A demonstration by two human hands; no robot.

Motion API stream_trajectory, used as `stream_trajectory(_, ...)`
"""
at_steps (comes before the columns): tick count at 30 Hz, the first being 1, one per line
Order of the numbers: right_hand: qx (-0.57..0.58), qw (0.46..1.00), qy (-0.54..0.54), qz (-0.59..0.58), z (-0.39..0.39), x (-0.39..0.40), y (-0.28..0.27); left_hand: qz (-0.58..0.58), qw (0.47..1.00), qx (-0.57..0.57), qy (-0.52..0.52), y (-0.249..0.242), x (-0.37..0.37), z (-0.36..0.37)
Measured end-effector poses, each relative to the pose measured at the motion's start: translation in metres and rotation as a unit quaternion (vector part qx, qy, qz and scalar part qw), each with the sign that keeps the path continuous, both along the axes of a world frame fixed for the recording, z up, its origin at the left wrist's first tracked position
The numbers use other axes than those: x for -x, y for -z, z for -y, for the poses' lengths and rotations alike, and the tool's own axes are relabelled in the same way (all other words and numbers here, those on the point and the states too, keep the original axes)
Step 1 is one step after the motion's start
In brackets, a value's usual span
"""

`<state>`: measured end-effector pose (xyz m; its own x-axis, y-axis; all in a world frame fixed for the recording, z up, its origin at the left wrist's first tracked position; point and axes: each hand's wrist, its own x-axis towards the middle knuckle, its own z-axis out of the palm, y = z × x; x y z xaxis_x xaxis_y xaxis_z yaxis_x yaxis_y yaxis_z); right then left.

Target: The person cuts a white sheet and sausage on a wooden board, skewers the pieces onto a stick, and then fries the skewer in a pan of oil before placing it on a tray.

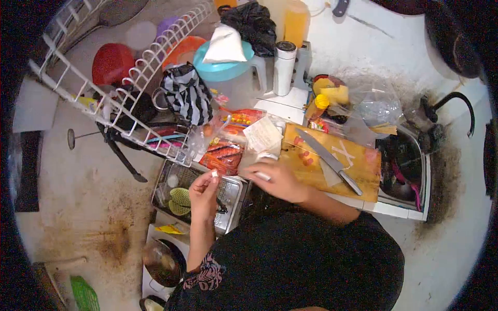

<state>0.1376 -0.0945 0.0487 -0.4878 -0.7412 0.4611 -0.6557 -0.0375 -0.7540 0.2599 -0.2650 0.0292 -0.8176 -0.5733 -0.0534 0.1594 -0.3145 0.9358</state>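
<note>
Because the knife (326, 156) lies right of centre near the right forearm (329, 205), a sweep could knock it while, mid-frame, the left hand (203, 192) pinches a white piece (214, 174) and the right hand (282, 182) holds a white object (263, 177).

Cutting board (311, 173): wood, and I see a smooth, slightly glossy face
Knife (316, 149): shiny smooth metal along the blade
Red packet (223, 155): clear plastic film, glossy and wrinkled
Slip (262, 133): matt paper, lightly creased
Jug (228, 85): translucent smooth plastic, with an opaque lid
Black bag (254, 26): thin crinkled plastic, catching glints on my feed
Metal tray (224, 218): bright, reflective
Shirt (311, 259): matt cloth, print on the sleeve
Counter edge (397, 209): smooth tile, as I see it
</note>
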Motion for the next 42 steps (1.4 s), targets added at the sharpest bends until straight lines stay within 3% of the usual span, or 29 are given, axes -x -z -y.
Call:
stream_trajectory(2,-0.068,0.995,0.067,0.015,-0.027,0.020,0.018,0.007,0.999,-0.002,-0.032,0.003,-0.009,0.004)
stream_trajectory(4,-0.118,0.971,0.203,-0.039,-0.059,0.043,0.038,0.009,0.999,-0.024,-0.042,0.008,-0.018,0.011)
stream_trajectory(9,-0.218,0.947,0.233,-0.023,-0.103,0.082,0.067,0.009,0.997,-0.038,-0.072,0.006,-0.025,0.013)
stream_trajectory(12,-0.256,0.896,0.272,-0.241,-0.103,0.090,0.075,-0.001,0.997,-0.034,-0.073,0.006,-0.023,0.009)
stream_trajectory(15,-0.237,0.930,0.249,-0.135,-0.096,0.107,0.106,-0.016,0.997,-0.028,-0.071,0.011,-0.020,0.006)
stream_trajectory(16,-0.220,0.940,0.261,-0.021,-0.086,0.102,0.088,-0.021,0.997,-0.028,-0.071,0.010,-0.019,0.004)
stream_trajectory(17,-0.201,0.937,0.270,0.094,-0.077,0.095,0.069,0.044,0.996,-0.026,-0.075,0.005,-0.021,0.003)
stream_trajectory(19,-0.225,0.934,0.266,0.085,-0.067,0.092,0.058,0.022,0.997,-0.026,-0.070,0.008,-0.020,0.001)
stream_trajectory(21,-0.295,0.912,0.232,-0.165,-0.064,0.097,0.063,0.005,0.997,-0.029,-0.067,0.009,-0.019,-0.001)
stream_trajectory(27,-0.413,0.848,0.200,-0.265,-0.051,0.106,0.084,0.018,0.997,-0.012,-0.069,0.002,-0.017,-0.011)
stream_trajectory(33,-0.351,0.860,0.218,-0.299,-0.048,0.099,0.070,0.032,0.998,-0.004,-0.061,0.008,-0.013,-0.015)
stream_trajectory(39,-0.172,0.910,0.253,-0.278,-0.043,0.105,0.054,0.017,0.998,-0.003,-0.067,-0.001,0.002,-0.028)
stream_trajectory(42,-0.162,0.958,0.238,0.015,-0.046,0.086,0.013,0.020,0.997,0.040,-0.055,-0.004,0.017,-0.036)
